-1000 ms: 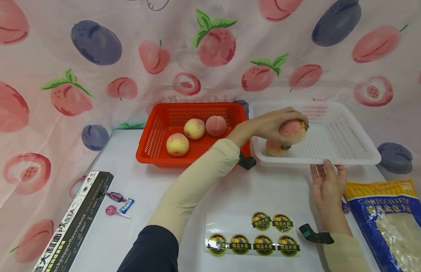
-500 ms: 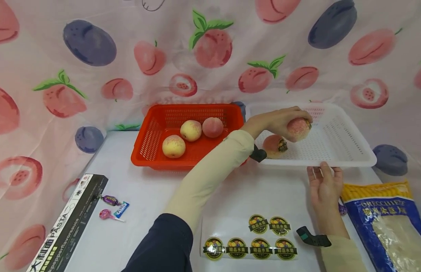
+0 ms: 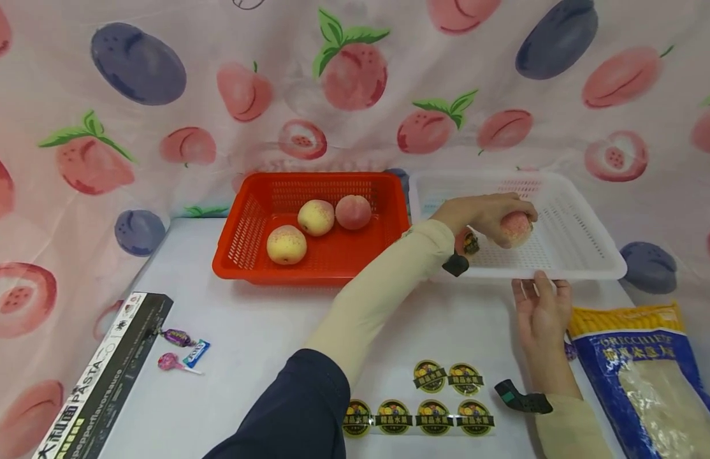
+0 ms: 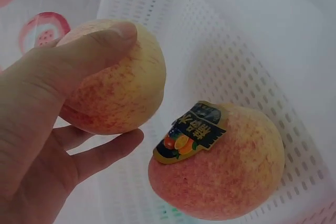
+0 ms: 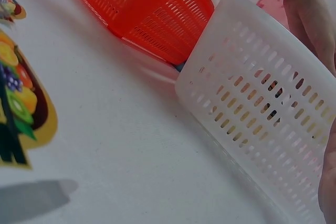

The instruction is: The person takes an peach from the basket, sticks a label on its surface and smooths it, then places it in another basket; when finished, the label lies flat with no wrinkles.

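Head view, white basket: right beside the red basket
My left hand: thumb and fingers gripping one peach, within the white basket's outline
My right hand: fingers up against its front rim
Stickered peach: sitting inside, sticker creased lol

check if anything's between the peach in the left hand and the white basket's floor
Nothing visible blocks it except the fingers of the left hand around the held peach. The labelled peach sits to one side in the white plastic basket, nearer the red basket.
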`<state>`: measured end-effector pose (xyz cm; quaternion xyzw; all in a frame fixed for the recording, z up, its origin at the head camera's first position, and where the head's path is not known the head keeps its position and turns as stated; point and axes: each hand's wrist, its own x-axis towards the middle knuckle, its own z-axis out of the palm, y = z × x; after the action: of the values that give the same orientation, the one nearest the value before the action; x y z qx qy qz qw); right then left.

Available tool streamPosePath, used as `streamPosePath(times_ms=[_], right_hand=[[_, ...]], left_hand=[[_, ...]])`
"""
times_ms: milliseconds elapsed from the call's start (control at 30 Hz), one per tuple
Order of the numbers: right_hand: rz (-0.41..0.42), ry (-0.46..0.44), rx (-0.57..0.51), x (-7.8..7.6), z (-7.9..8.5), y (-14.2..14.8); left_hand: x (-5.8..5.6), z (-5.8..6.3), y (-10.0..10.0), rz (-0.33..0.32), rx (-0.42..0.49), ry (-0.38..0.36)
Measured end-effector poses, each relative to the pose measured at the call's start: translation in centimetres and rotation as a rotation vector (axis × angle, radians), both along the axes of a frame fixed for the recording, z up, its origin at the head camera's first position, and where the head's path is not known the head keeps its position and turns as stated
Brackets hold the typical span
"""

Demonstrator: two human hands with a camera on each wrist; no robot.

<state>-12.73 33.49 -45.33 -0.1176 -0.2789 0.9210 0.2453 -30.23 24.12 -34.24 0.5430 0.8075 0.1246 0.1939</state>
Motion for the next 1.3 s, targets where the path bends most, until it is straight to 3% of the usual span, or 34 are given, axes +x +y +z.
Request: streamPosePath(times_ms=[400, 500, 633, 700, 833, 1100, 1300], right_hand=[[0.026, -0.027, 0.046, 0.3, 0.1, 0.1], [0.031, -0.019, 0.038, 0.3, 0.2, 0.1], [0.054, -0.013, 0.028, 0.2, 0.3, 0.3], [0.065, -0.011, 0.029, 0.1, 0.3, 0.3], [0.067, -0.014, 0.030, 0.2, 0.2, 0.2], [0.053, -0.002, 0.007, 0.1, 0.1, 0.1], [0.059, 0.011, -0.018, 0.1, 0.1, 0.0]], left_hand=[[0.2, -1.6, 0.8, 0.001, -0.050, -0.011], [0.3, -1.5, 1.0, 0.032, -0.153, 0.003], [0.5, -0.6, 1.0, 0.113, -0.317, -0.039], [0.4, -0.3, 0.7, 0.148, -0.335, -0.075], [0.1, -0.1, -0.4, 0.170, -0.283, -0.095], [-0.3, 1.6, -3.8, 0.063, -0.081, -0.026], [0.5, 2.4, -6.2, 0.079, 0.024, -0.084]])
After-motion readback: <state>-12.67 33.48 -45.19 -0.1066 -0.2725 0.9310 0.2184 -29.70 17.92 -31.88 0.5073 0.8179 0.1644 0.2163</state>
